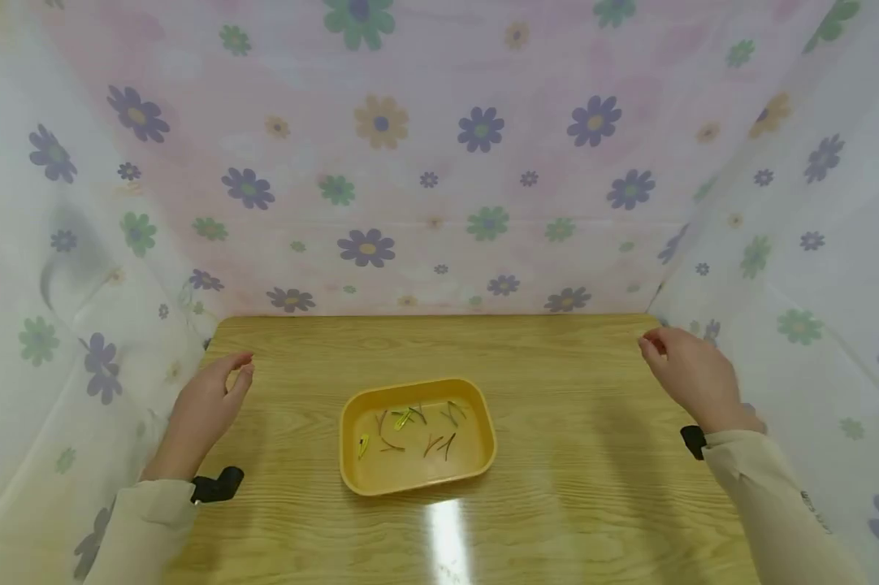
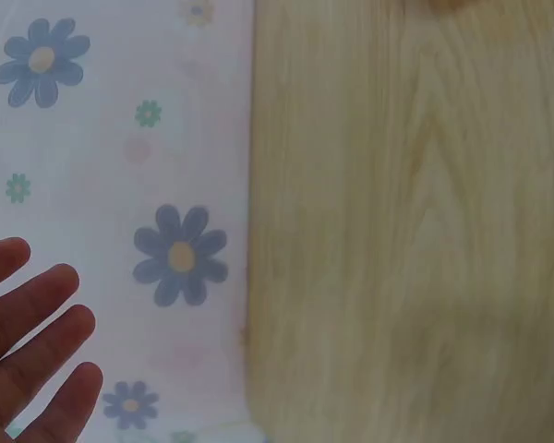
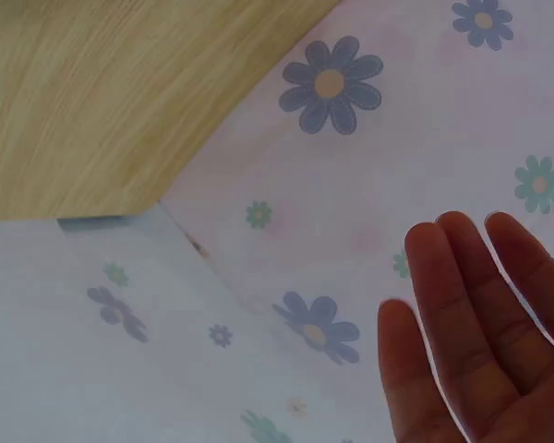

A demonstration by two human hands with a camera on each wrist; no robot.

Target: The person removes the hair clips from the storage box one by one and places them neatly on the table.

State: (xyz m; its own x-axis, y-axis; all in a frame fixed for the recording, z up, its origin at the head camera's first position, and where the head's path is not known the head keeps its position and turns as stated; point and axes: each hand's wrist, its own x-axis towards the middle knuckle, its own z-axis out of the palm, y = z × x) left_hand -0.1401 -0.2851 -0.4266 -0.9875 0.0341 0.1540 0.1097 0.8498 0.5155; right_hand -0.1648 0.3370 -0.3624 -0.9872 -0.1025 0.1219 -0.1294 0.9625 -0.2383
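Observation:
A yellow rectangular tray (image 1: 419, 483) sits near the middle of the wooden table. Inside it lie two small yellow pieces that look like hair clips, one at the left (image 1: 363, 446) and one toward the back (image 1: 403, 419). Several thin, V-shaped pieces in brown, orange and dark tones are scattered about them. My left hand (image 1: 204, 410) is held over the table's left side, apart from the tray, fingers relaxed and holding nothing. On the far right, my right hand (image 1: 691, 374) hovers near the back corner, its fingers loosely bent and bare. Both wrist views show spread or straight fingers.
Flower-printed cloth (image 1: 483, 179) hangs behind the wooden table (image 1: 556, 455) and along both its sides. Black wrist devices (image 1: 218, 485) are strapped at the cuffs of the light sleeves. A bright reflection lies on the wood in front of the tray.

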